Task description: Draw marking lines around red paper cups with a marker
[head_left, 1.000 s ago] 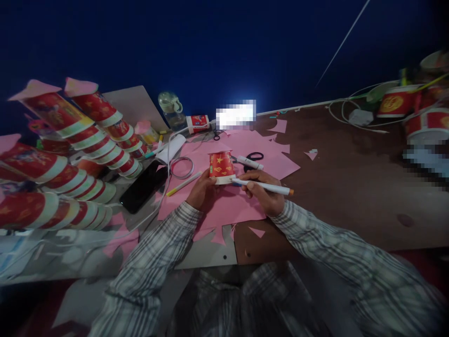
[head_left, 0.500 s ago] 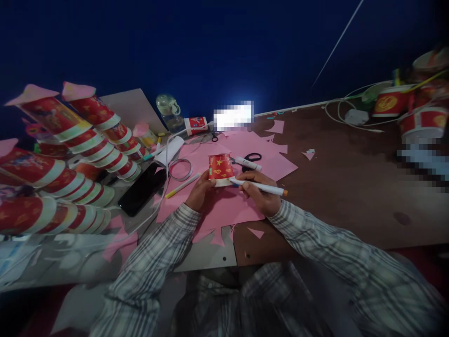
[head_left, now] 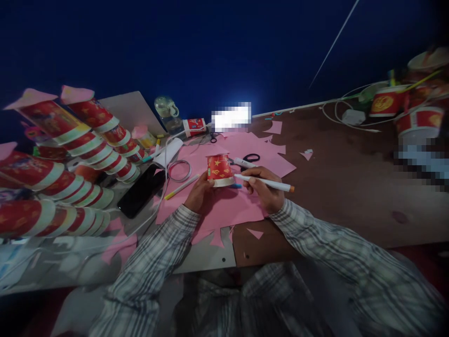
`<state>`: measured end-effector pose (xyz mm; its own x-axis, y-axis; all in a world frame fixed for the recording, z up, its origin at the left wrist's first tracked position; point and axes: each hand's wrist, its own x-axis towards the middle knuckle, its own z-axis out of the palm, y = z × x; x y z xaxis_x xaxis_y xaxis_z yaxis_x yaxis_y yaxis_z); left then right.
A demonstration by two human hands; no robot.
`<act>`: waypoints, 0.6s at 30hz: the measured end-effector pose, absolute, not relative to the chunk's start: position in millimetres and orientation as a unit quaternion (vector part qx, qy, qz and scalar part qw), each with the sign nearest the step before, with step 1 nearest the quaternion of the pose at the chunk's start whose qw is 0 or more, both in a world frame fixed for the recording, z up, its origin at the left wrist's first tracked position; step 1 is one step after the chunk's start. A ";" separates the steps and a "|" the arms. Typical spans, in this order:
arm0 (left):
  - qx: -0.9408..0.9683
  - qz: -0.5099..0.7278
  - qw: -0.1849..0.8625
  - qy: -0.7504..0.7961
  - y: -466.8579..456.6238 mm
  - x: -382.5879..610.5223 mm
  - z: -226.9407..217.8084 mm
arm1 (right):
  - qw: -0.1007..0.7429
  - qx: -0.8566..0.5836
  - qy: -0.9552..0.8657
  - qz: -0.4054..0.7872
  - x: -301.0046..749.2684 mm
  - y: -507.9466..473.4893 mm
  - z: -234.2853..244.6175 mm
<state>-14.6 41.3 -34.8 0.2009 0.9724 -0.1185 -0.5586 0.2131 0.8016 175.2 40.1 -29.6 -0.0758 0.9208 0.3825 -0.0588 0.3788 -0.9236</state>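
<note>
My left hand (head_left: 199,194) grips a red paper cup (head_left: 219,167) with yellow star patterns by its left side. The cup is upside down, its pale rim at the bottom, over pink paper (head_left: 224,210). In my right hand (head_left: 266,187) is a white marker (head_left: 271,183) with an orange end, its tip just right of the cup's rim, with a small gap visible. Behind that hand lie another white marker (head_left: 243,162) and black-handled scissors (head_left: 251,158). A yellow-ended marker (head_left: 180,187) rests left of my left hand, near a roll of tape (head_left: 180,170).
Stacks of red cups with pink cone tops (head_left: 80,128) crowd the left side. Near them lie a black phone (head_left: 140,192) and a white cable (head_left: 167,159). A clear bottle (head_left: 168,114) stands at the back. Red tubs (head_left: 387,102) and a white adapter (head_left: 353,117) sit at the far right.
My right hand has drawn the marker slightly right, away from the cup's rim. A blue piece beneath shows more. My left hand still holds the cup in nearly the same place.
</note>
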 end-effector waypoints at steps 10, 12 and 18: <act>0.312 0.531 0.718 0.324 42.1 -15.8 -32.4 | 0.620 -0.386 -0.539 0.420 172.0 44.4 -31.1; 0.309 0.533 0.717 0.327 42.4 -16.2 -33.2 | 0.627 -0.388 -0.528 0.421 169.4 45.3 -31.8; 0.324 0.542 0.706 0.322 41.4 -19.0 -39.8 | 0.609 -0.391 -0.549 0.418 167.0 46.1 -38.7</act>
<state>-19.0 41.4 -39.8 0.2058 0.9730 -0.1042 -0.5559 0.2039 0.8059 167.0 46.1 -38.7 0.0486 0.9384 0.3420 -0.0800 0.3450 -0.9352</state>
